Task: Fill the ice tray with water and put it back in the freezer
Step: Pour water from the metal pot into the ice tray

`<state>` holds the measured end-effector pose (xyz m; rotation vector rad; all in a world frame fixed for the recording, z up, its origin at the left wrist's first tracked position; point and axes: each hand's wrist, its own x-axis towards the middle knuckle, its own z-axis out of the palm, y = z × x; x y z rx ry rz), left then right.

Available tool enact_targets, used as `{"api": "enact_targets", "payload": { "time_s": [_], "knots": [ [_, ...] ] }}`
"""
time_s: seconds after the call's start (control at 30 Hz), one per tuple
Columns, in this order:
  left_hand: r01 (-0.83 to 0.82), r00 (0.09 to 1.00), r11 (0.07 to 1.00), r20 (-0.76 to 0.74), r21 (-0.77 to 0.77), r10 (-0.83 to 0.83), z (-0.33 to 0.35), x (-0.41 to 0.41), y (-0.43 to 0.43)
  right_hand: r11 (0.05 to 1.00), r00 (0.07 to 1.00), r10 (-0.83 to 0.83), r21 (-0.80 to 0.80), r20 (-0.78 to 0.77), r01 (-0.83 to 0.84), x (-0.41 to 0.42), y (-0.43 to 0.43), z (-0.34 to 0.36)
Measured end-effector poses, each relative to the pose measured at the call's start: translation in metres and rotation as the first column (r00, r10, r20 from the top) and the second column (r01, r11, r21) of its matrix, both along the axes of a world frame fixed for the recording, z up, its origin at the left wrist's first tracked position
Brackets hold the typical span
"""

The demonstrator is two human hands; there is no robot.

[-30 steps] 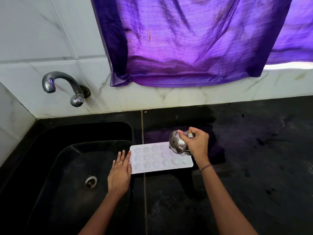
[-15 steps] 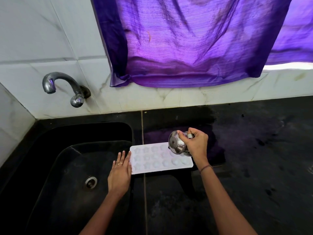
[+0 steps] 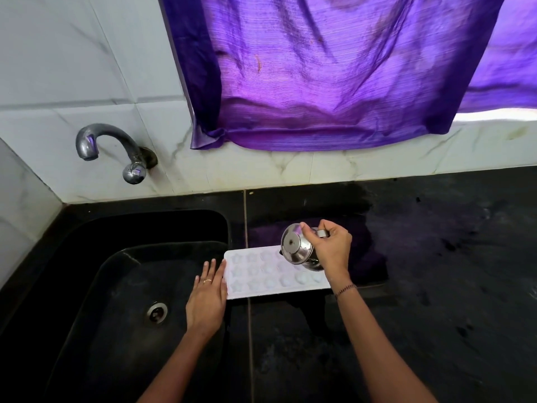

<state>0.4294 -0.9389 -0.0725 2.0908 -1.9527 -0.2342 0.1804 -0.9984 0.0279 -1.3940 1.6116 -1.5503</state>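
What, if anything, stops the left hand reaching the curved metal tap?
Nothing visible, so probably reachable: the left hand rests flat beside the white plastic ice tray, holding nothing, and only the black sink lies between it and the curved metal tap.

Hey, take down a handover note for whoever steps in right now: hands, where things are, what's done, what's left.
Left hand: flat, fingers straight, touching the ice tray at its left end.
Right hand: grips a steel jug, tipped over the tray's right part.
Tray: on the black counter, beside the sink.
Done: jug tipped to pour; filled cells cannot be counted.
Left: finish filling, carry tray to freezer, not in view.
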Motion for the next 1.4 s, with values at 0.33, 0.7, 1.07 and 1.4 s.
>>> {"api": "enact_targets", "payload": {
  "time_s": [0.33,0.7,1.07,1.4],
  "knots": [
    [0.001,1.000,1.000,0.009,-0.002,-0.001,-0.001,0.000,-0.001,0.998,0.998,0.050,-0.041,-0.029,-0.051,0.009,0.003,-0.001],
    [0.001,1.000,1.000,0.008,-0.002,-0.001,-0.001,0.000,-0.001,0.993,0.992,0.091,-0.060,-0.090,-0.097,0.013,0.002,-0.004],
    [0.003,1.000,1.000,-0.012,-0.003,-0.003,0.001,-0.001,0.000,0.994,0.991,0.074,-0.066,-0.113,-0.082,0.013,0.001,-0.006],
    [0.001,1.000,1.000,-0.015,-0.005,-0.001,0.001,-0.001,0.001,0.996,0.993,0.048,-0.065,-0.111,-0.056,0.013,0.000,-0.005]
  ]
}}
